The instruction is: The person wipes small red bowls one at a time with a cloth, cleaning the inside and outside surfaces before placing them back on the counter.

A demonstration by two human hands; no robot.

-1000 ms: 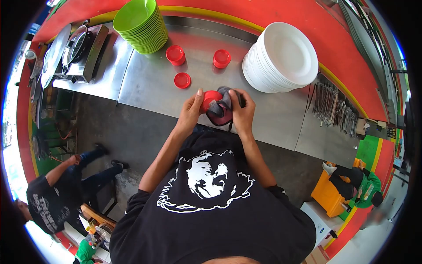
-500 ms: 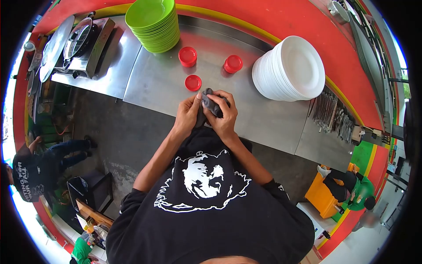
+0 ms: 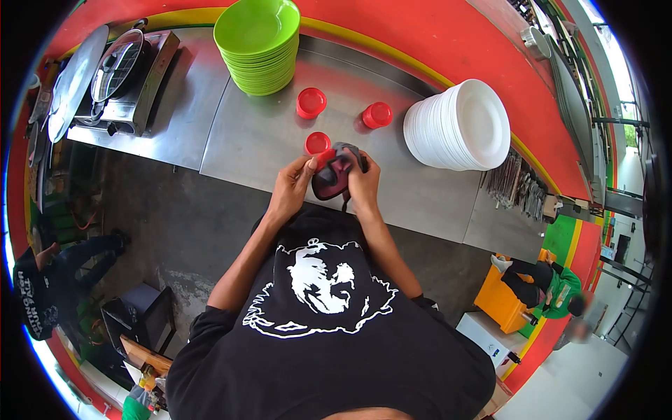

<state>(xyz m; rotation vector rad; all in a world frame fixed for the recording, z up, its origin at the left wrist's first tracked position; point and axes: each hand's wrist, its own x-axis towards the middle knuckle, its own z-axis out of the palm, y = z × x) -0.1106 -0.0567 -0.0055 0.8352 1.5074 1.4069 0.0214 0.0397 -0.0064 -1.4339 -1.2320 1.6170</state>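
one dark cloth [image 3: 334, 183] between both hands [image 3: 363, 185], touching a red object [image 3: 325, 159]

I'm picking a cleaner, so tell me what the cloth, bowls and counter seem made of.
Cloth: apparently matte fabric, as it creases softly; fibre unclear.
Bowls: probably glossy plastic, given their uniform bright green and shine.
Counter: likely stainless steel, smooth and satiny, from its silvery-grey sheen and blurred reflections.

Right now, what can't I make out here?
All in the head view:
Held red item: full shape, partly covered by the dark cloth and left hand.
Green bowls: lower ones' insides, hidden by the top bowl.
Person at left: head, cut off by the view's edge.
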